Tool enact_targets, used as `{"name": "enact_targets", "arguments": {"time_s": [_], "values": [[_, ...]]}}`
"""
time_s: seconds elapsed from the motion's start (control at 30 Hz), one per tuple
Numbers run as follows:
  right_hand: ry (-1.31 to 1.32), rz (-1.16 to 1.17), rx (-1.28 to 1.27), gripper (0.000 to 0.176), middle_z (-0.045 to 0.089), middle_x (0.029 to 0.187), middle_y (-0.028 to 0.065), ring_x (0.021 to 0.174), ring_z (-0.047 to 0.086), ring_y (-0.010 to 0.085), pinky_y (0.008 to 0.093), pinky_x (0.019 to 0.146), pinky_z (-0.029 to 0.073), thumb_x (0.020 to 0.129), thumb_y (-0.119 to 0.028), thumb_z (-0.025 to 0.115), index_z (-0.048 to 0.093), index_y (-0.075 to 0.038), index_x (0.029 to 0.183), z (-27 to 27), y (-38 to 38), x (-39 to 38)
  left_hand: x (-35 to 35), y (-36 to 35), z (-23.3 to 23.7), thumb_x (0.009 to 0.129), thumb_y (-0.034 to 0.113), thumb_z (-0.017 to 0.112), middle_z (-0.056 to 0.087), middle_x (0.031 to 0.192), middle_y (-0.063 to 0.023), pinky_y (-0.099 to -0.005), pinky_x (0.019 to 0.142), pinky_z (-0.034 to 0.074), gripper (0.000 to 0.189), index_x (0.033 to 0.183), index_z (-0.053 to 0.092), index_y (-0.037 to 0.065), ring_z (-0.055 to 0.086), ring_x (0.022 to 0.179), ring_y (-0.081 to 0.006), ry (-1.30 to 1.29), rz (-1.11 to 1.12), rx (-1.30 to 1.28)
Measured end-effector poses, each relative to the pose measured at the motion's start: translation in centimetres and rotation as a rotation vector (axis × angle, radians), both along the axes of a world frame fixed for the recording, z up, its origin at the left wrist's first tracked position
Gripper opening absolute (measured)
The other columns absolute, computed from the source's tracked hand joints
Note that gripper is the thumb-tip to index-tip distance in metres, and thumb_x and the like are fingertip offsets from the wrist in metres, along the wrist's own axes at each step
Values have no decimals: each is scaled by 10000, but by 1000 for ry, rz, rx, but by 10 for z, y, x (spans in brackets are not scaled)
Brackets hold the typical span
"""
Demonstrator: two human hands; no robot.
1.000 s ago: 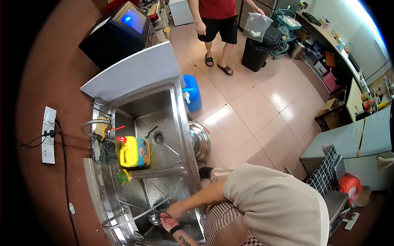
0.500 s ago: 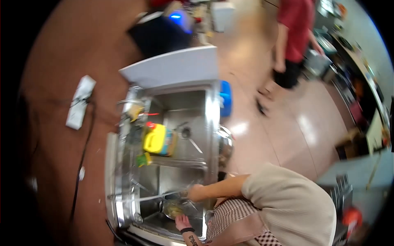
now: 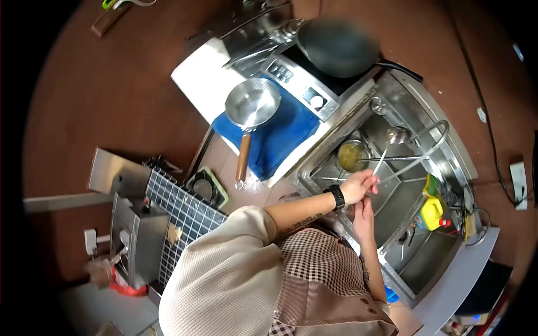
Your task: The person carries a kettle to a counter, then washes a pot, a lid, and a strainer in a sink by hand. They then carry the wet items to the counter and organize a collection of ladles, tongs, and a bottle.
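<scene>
My left hand (image 3: 356,188), with a black wristwatch, is closed around the pale handle of a metal ladle (image 3: 398,135). The ladle's bowl is over the sink (image 3: 386,210), near the curved faucet (image 3: 440,140). Just below, my right hand (image 3: 364,221) has its fingers stretched toward the left hand; whether they touch the handle is hidden. A metal bowl (image 3: 353,155) with something yellowish in it is in the near basin, beyond my left hand.
A yellow bottle (image 3: 431,214) and a green-and-yellow sponge (image 3: 431,185) are by the basin divider. A saucepan (image 3: 252,103) lies on a blue cloth (image 3: 286,129). Behind is a dark wok (image 3: 340,47) on an induction cooker (image 3: 300,87). A tiled-looking counter (image 3: 182,213) stands at left.
My view has swung left, bringing the saucepan and wok into sight; the other person is out of view. My left hand has left the yellowish bowl and now grips the ladle.
</scene>
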State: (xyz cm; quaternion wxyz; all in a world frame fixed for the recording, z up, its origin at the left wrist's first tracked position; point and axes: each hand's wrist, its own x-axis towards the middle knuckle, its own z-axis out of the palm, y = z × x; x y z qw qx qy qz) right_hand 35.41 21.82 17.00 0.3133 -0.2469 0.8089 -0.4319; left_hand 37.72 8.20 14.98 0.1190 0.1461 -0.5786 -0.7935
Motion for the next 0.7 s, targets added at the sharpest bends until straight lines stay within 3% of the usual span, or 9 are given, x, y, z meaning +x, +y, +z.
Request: {"name": "enact_targets", "arguments": {"time_s": [0.07,0.13,0.2,0.23,0.27,0.3,0.4,0.53,0.7], "values": [[91,184,-27,302,638,961,142,843,634,232,352,785,501,985,-214,471,495,-39,1230,-10,-3,-7,35,-35,60,1011,204,419,578,795,-90,-306,638,483,230,1057,577,43,585,660,-147,-134,98,-144],[101,196,-29,326,636,1071,170,948,635,256,352,853,490,962,-211,533,503,-46,1242,-26,3,-10,65,-79,34,943,118,467,624,891,-122,-331,655,501,209,1045,621,21,603,711,-225,189,463,-1012],[106,185,22,362,620,1098,152,914,633,230,344,818,509,914,-166,606,500,-37,1235,-42,11,-35,118,-119,67,950,162,492,632,813,-131,-360,587,488,205,1078,616,63,591,627,-237,-185,472,-971],[154,106,22,375,613,1104,140,898,628,214,339,786,513,910,-164,610,488,-43,1243,-49,17,-53,137,-133,77,955,182,521,621,782,-88,-316,541,461,188,1079,617,79,551,602,-159,-195,617,-794],[201,40,13,388,607,1110,128,883,624,199,334,755,518,906,-162,614,477,-50,1251,-56,18,-71,163,-153,84,962,182,528,631,804,-65,-289,581,467,190,1087,614,68,553,640,-120,-524,572,-577],[1,-145,8,408,585,1091,106,872,609,176,324,707,523,905,-122,595,445,-55,1278,-75,20,-99,187,-174,80,958,171,548,628,806,-63,-257,622,460,192,1083,610,38,557,692,-98,-535,638,-502],[-466,-563,-379,365,564,1010,113,781,613,208,329,692,545,921,-134,553,440,-26,1251,-78,10,-171,255,-247,37,944,174,577,599,729,-49,-284,606,434,201,956,621,-21,525,665,-103,-603,605,-855],[-707,-558,-431,134,594,791,98,686,630,229,324,618,530,915,-143,561,566,-30,988,-86,-30,-255,247,-273,49,877,231,643,624,701,-143,-346,612,471,216,901,664,17,600,635,-236,-881,542,-1061],[-482,-435,-334,146,600,674,68,588,610,189,304,552,500,931,-164,539,592,-28,919,-111,-83,-286,228,-294,22,870,208,626,682,855,-184,-414,727,512,204,971,678,39,653,804,-355,-1054,360,-1237]]}}
